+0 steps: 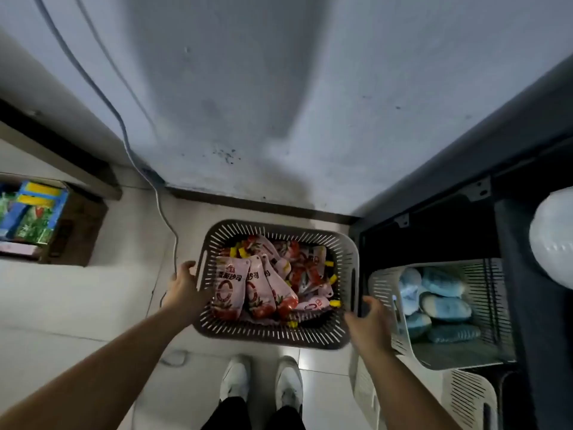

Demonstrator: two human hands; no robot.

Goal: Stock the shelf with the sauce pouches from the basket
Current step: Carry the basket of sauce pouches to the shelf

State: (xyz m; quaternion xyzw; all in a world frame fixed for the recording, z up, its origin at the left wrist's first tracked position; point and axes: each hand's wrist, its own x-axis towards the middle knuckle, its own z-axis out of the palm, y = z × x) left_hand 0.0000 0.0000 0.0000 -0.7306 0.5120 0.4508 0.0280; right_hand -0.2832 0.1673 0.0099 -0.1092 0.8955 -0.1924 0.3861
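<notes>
L hand (183,287): grips the left rim of the grey slotted plastic basket (273,332). Fingers are curled over the edge by the handle slot.
R hand (370,324): at the basket's right near corner, thumb spread away from the fingers, fingers loose. It is blurred, so can't tell if it touches the rim.
Grey basket: sits on the pale tiled floor (77,299) btwn the two hands, just ahead of the person's white shoes (235,380).
Grey basket contents: a heap of pink-and-red sauce pouches (257,290) w/ yellow caps. Three lie side by side nearest the L hand, print up. The rest are jumbled toward the far side and the R hand.
Dark shelf unit (440,212): just right of the R hand, low bay open.
White slotted plastic basket (381,283): stands in that bay, its corner right beside the R hand.
White basket contents: blue-and-white soft packs (443,305), piled.
Second white slotted basket (468,395): below and right of the R forearm. Its inside is not visible.
Brown cardboard box (80,225): well left of the L hand, holds a blue, yellow and green carton (34,212).
White cable (161,206): runs down the wall to the floor, ahead of the L hand.
</notes>
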